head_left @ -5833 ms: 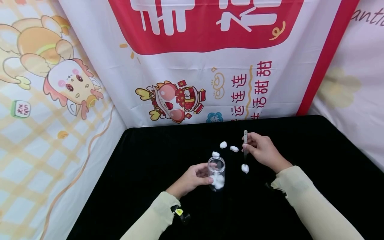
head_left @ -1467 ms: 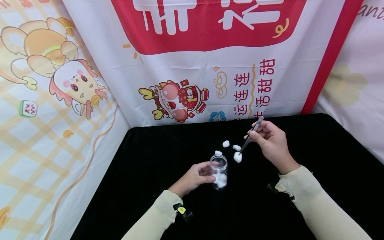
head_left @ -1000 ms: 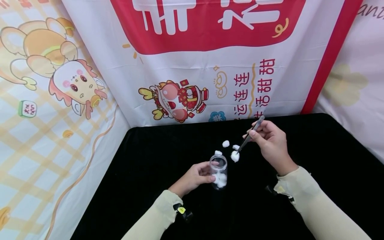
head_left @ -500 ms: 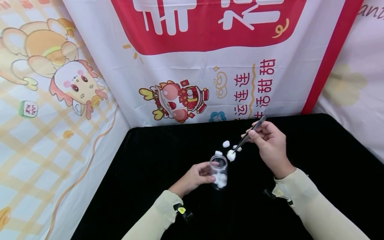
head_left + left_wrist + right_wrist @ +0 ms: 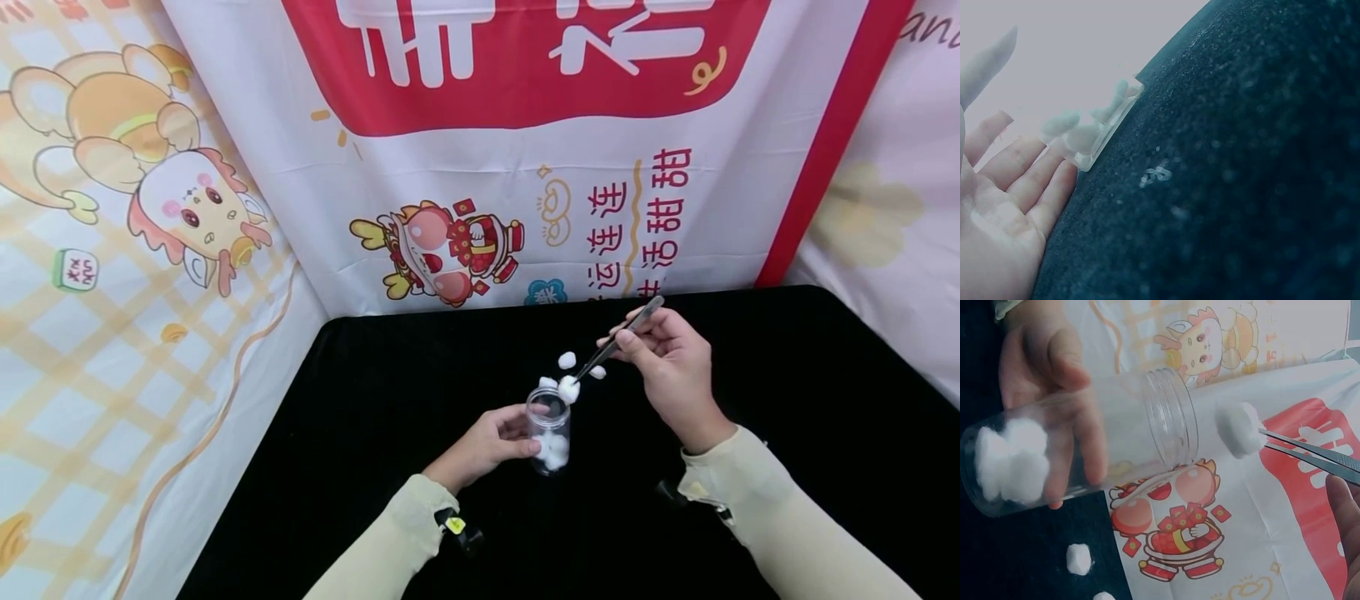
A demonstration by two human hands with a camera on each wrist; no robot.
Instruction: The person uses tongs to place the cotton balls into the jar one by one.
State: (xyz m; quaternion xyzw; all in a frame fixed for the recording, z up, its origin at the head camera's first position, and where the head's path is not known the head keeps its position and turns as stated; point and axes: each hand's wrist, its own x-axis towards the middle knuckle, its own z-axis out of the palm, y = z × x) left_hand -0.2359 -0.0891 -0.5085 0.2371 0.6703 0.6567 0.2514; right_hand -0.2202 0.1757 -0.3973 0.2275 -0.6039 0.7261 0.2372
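Head view: the left hand (image 5: 491, 446) is grasping a clear jar (image 5: 552, 423), which is standing upright on the black desk (image 5: 360, 442), mouth upward. The right hand (image 5: 673, 367) is pinching tweezers (image 5: 603, 355), slanting down-left, their tips gripping a cotton ball (image 5: 569, 390) just above the rim. Loose cotton balls (image 5: 567, 360) are lying toward the far edge; black cloth is stretching toward the left edge.

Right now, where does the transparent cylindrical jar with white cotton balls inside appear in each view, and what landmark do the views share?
Head: the transparent cylindrical jar is right of centre, in the lower half.
Left wrist: the jar is washed out, mostly upper left.
Right wrist: the jar slants across the left half, its mouth near centre.
Shared landmark: the left hand holding it.
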